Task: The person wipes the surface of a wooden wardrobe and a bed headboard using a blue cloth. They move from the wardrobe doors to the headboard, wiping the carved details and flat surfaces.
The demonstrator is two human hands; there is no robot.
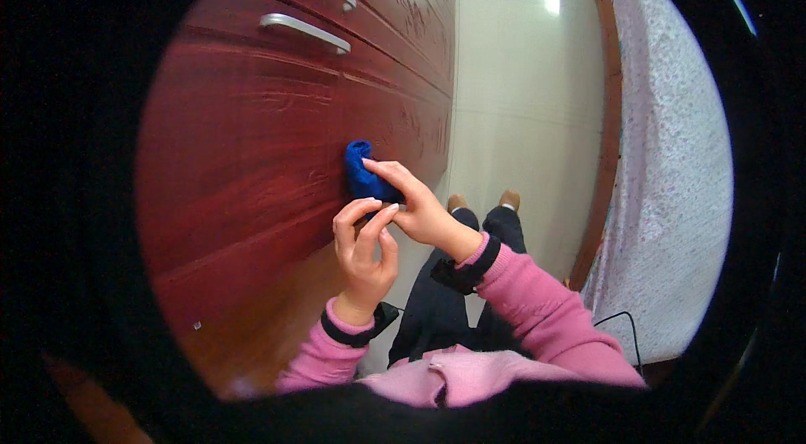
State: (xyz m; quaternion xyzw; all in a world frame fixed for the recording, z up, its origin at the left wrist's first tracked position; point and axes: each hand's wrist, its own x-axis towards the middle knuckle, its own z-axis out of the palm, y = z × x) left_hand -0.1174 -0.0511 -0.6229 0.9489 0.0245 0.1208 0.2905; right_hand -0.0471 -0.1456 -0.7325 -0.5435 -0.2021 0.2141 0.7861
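A bunched blue cloth [358,180] is pressed against the dark red wooden front of a cabinet [252,133]. My right hand [422,207] holds the cloth, its long fingers lying along the top and its thumb lower down. Just below and to the left, my left hand [365,255] is raised with bent fingers held apart. Its fingertips come close to the right thumb and the cloth's lower end; whether they touch is hard to tell. Nothing shows within the left hand.
Silver bar handles [304,31] stick out from the cabinet's upper part. A pale tiled floor [529,91] runs between the cabinet and a wood-edged bed or couch with a pale floral cover [672,150]. My feet in brown shoes [510,199] stand on the tiles. A black cable [630,322] hangs at right.
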